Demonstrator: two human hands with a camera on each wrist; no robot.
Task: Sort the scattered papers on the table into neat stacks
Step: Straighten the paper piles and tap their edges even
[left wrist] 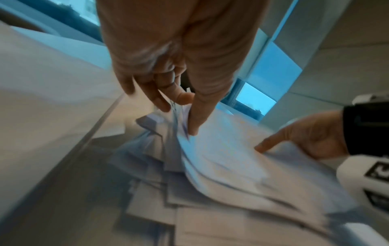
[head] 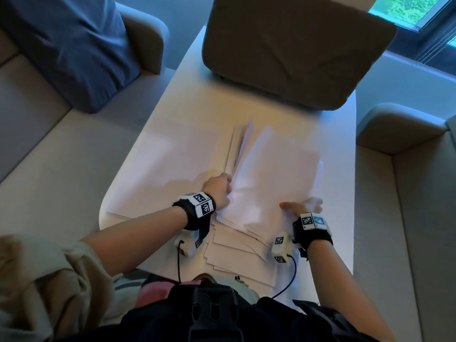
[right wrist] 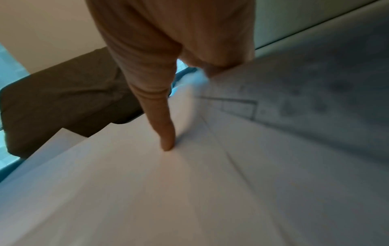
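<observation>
A bundle of white papers (head: 271, 174) is lifted and tilted over the white table (head: 246, 102), held between both hands. My left hand (head: 219, 191) pinches its left edge, thumb (left wrist: 195, 126) on top and fingers behind the sheets. My right hand (head: 303, 206) grips the near right corner, its thumb (right wrist: 166, 133) pressing on the top sheet (right wrist: 168, 191) and its fingers hidden underneath. More loose sheets (head: 237, 245) lie fanned and overlapping on the table under the bundle (left wrist: 231, 158), towards my body. Other flat sheets (head: 153, 188) lie to the left.
A brown cushion (head: 296, 50) stands on the table's far end, close behind the papers. A blue cushion (head: 74, 50) leans on the beige sofa (head: 49, 156) to the left. Another beige seat (head: 407, 193) flanks the right side. A window (head: 419, 8) is at top right.
</observation>
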